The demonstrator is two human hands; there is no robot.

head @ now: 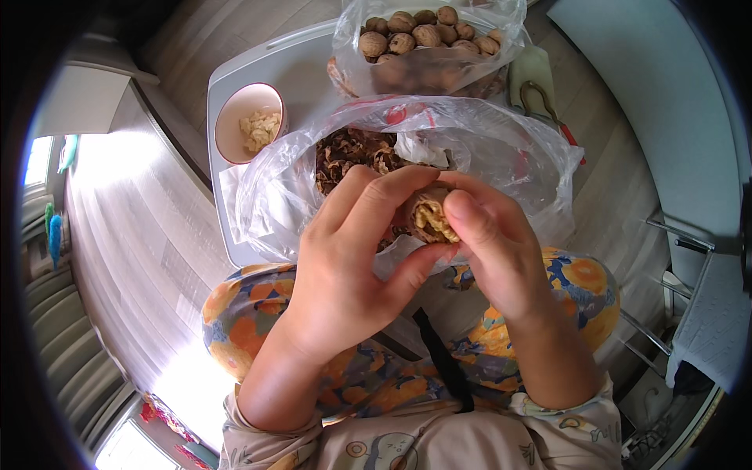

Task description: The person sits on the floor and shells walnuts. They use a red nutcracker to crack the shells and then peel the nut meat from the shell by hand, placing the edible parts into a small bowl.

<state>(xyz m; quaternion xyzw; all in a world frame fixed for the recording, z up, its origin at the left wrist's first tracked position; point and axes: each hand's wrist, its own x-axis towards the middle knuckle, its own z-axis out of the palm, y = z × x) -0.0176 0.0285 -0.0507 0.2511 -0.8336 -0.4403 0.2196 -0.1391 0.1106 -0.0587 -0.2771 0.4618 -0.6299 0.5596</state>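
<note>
Between both hands is a cracked walnut (433, 218), its pale kernel showing inside the broken shell. My left hand (352, 258) grips it from the left, fingers curled over the top and thumb below. My right hand (496, 241) holds its right side, the thumb at the kernel. Below them a clear plastic bag (499, 153) lies wide, with brown shell pieces (352, 153) and a crumpled white tissue (420, 148) inside. A bowl (226, 126) with a reddish rim, at the upper left, holds pale kernel pieces (260, 130).
Beyond the shell bag, another plastic bag (352, 29) holds several whole walnuts (426, 35). Both bags and the bowl rest on a grey tray or small table (299, 59). A metal nutcracker with red on its handle (549, 111) lies at its right edge. White paper (232, 202) lies below the bowl.
</note>
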